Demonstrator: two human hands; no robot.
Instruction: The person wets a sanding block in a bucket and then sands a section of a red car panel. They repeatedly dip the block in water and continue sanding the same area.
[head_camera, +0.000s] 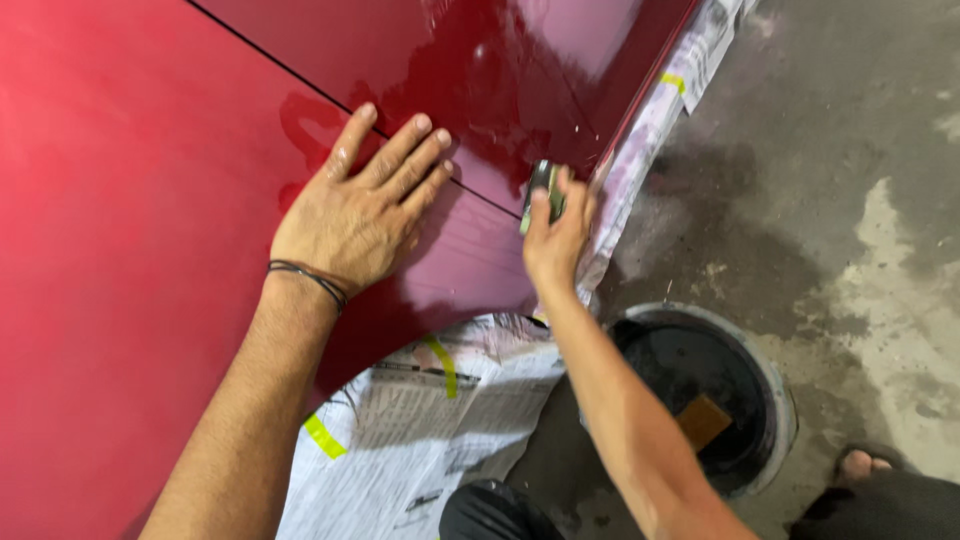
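Glossy dark-red car body panel (140, 200) fills the left and upper field, crossed by a thin dark panel seam. Small dark sanding block (541, 192) lies pressed against the wet panel just below the seam, near the panel's right edge, gripped by the closed fingers (562, 205) of the right hand (556, 235). Left hand (355, 215) rests flat on the panel, fingers spread open across the seam, a dark band at the wrist. Newspaper masking (430, 420) with yellow-green tape strips covers the wheel arch and panel edge. Dark round bucket (775, 385) stands on the stained concrete floor (850, 180), holding a brown piece
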